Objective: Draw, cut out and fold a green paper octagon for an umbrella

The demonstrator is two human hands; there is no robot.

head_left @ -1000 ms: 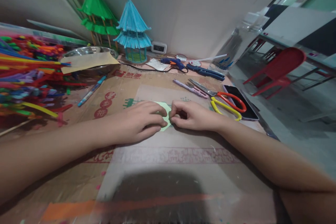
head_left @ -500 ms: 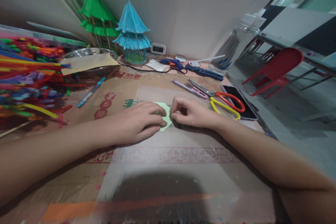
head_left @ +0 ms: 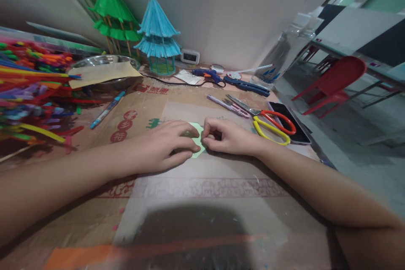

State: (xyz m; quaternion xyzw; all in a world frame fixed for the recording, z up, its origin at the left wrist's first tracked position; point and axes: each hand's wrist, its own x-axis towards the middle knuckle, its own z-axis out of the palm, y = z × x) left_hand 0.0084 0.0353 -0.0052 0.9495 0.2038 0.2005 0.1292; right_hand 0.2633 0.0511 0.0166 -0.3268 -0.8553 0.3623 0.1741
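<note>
A small piece of light green paper (head_left: 196, 148) with angled corners lies flat on the translucent sheet in the middle of the table. My left hand (head_left: 177, 141) rests over its left part, fingers apart and slightly bent, the tips touching the paper. At the paper's right edge is my right hand (head_left: 224, 136), thumb and forefinger closed in a pinch. Whatever may be between those fingertips is too small or hidden to make out. Part of the paper is covered by my left hand.
Scissors (head_left: 274, 119), a purple pen-like cutter (head_left: 229, 106) and a phone (head_left: 297, 133) lie to the right. Behind stand a blue pavilion model (head_left: 160, 29), a green one (head_left: 115, 12) and a glue gun (head_left: 207, 75). Pipe cleaners (head_left: 34, 93) crowd the left; a blue marker (head_left: 107, 109) lies nearby.
My right hand's pinched fingertips have shifted slightly left, from just beside the green paper to its right edge. My left hand keeps its pose on the paper. The view has shifted slightly.
</note>
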